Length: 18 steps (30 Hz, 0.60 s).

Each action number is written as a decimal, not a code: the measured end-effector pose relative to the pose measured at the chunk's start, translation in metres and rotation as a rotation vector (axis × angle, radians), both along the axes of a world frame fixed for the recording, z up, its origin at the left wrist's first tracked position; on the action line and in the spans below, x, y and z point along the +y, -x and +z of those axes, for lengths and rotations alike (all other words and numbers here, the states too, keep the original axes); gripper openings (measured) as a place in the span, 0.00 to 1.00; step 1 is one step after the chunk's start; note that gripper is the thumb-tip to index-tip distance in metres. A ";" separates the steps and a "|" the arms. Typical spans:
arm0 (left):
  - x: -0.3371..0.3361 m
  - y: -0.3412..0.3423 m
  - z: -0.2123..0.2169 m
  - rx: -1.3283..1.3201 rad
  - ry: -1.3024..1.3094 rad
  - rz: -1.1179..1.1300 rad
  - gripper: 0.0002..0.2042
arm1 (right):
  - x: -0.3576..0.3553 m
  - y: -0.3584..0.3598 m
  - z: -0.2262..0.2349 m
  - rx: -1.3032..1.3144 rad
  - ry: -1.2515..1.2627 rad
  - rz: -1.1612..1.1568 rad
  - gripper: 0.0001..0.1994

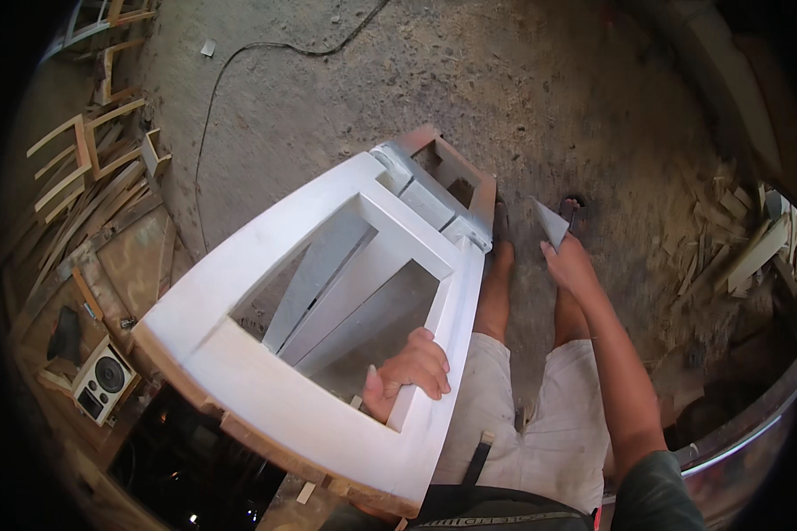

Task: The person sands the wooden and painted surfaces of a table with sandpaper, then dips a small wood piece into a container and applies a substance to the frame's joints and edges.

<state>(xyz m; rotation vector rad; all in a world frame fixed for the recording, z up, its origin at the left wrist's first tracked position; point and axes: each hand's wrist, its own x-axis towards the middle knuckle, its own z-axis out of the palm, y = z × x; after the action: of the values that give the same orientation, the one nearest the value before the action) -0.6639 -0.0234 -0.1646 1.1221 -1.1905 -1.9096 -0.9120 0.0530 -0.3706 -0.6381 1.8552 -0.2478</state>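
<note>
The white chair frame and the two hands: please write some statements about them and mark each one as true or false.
1. The left hand grips a rail of the white chair frame. True.
2. The right hand is empty. False: it holds a folded piece of sandpaper.
3. The speaker stands on the person's right. False: it is on the left.
4. A cable lies on the floor beyond the frame. True.
5. Both hands touch the frame. False: the right hand is apart from it.

One white chair frame [328, 292], one speaker [104, 380], one sandpaper piece [553, 223], two hands [412, 372]
</note>
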 end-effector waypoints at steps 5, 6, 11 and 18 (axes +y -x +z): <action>0.005 0.016 -0.007 0.005 0.016 0.007 0.39 | 0.005 -0.010 -0.026 -0.012 -0.008 -0.001 0.23; 0.003 0.015 -0.005 0.001 0.012 -0.032 0.39 | 0.003 -0.013 -0.024 -0.019 -0.018 0.032 0.23; 0.005 0.027 -0.006 0.020 0.038 0.004 0.39 | -0.021 -0.013 -0.018 -0.092 -0.003 0.084 0.22; -0.001 0.034 -0.011 0.024 0.045 0.001 0.40 | -0.053 -0.019 -0.034 -0.127 0.141 0.303 0.23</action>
<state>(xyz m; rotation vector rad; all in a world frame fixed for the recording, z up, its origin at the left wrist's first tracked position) -0.6977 -0.0249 -0.1751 1.0725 -1.2134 -1.8813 -0.8927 0.0001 -0.4048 -0.9678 1.6047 -0.2148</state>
